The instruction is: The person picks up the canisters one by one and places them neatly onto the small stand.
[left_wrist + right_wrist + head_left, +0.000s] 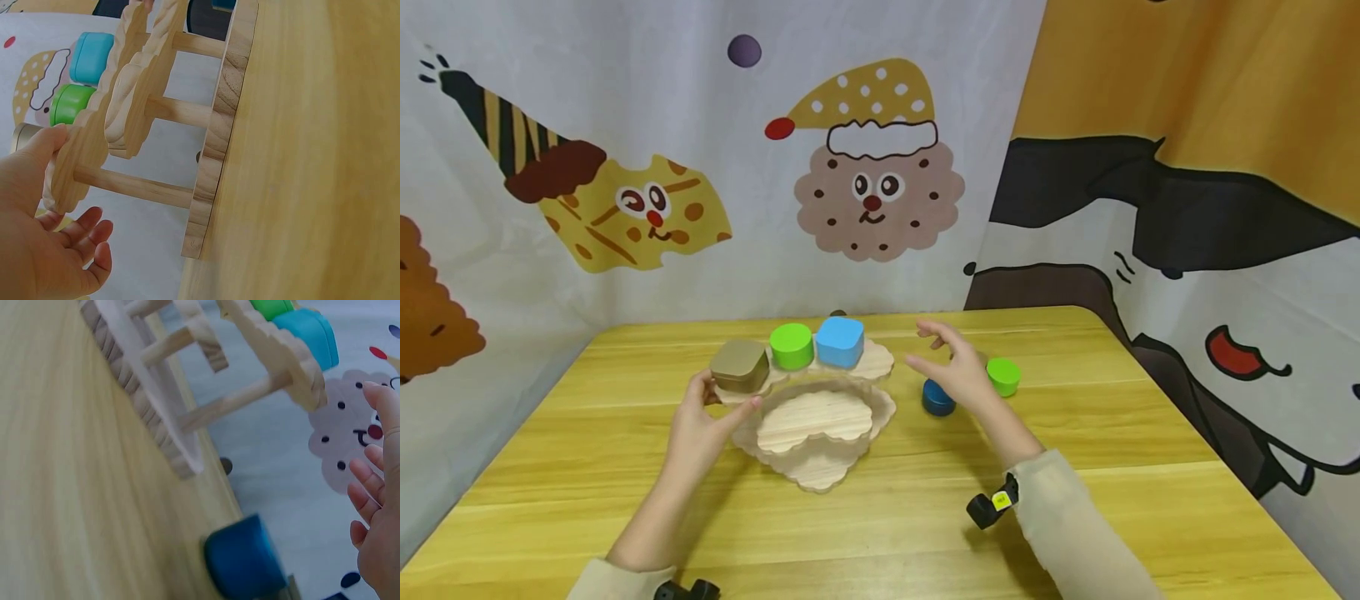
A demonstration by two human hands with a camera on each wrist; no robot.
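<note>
A wooden stand with scalloped shelves on round posts stands on the table. A tan rounded-square tin, a green round tin and a light blue tin sit in a row on its upper shelf. My left hand holds the left end of that shelf between thumb and index finger, right beside the tan tin; its other fingers curl loosely below. My right hand hovers right of the stand with fingers spread and nothing in them. Close below it a dark blue tin rests on the table.
Another green tin stands right of the dark blue one, with a tan object partly hidden behind my right wrist. The stand's lower shelf is bare wood. A curtain with cartoon prints hangs behind the table.
</note>
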